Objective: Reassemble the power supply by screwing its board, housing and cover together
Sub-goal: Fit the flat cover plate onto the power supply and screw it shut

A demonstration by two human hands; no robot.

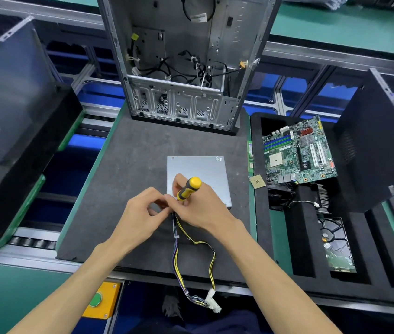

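Note:
The power supply (197,168) is a grey metal box lying flat on the dark foam mat (128,165), its plain cover facing up. Its bundle of yellow, black and purple cables (176,251) runs toward me and ends in white connectors (211,301) past the mat's front edge. My right hand (200,208) grips a yellow-and-black screwdriver (189,188) at the box's near left corner, tip hidden behind my fingers. My left hand (140,210) has its fingertips curled in, pinching something small at that same corner; what it pinches is hidden.
An open computer case (181,61) stands upright at the back of the mat. To the right, a black foam tray (258,213) holds a motherboard (298,153), a loose CPU chip (256,182), a heatsink with fan and a hard drive (337,247). Dark side panels lean at far left and right.

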